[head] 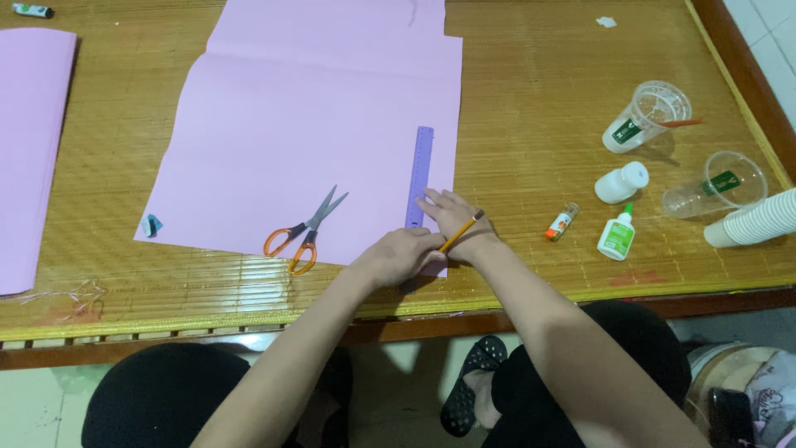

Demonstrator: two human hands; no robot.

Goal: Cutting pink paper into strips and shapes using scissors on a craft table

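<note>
A large pink paper sheet [315,124] lies on the bamboo-mat table. A purple ruler [421,166] stands lengthwise near the sheet's right edge. My right hand [452,217] lies flat on the ruler's near end, fingers spread, pinning it down. Just below and left of it, my left hand [402,255] is closed around an orange pencil [463,232], whose back end sticks out over my right wrist. The pencil's tip is hidden under my hands at the sheet's near edge.
Orange-handled scissors [300,234] lie on the sheet left of my hands. To the right are a glue bottle [617,236], a small glue stick [562,222], a white cap [622,182], two clear plastic cups [655,112] and stacked paper cups [759,220]. More pink paper [29,149] lies far left.
</note>
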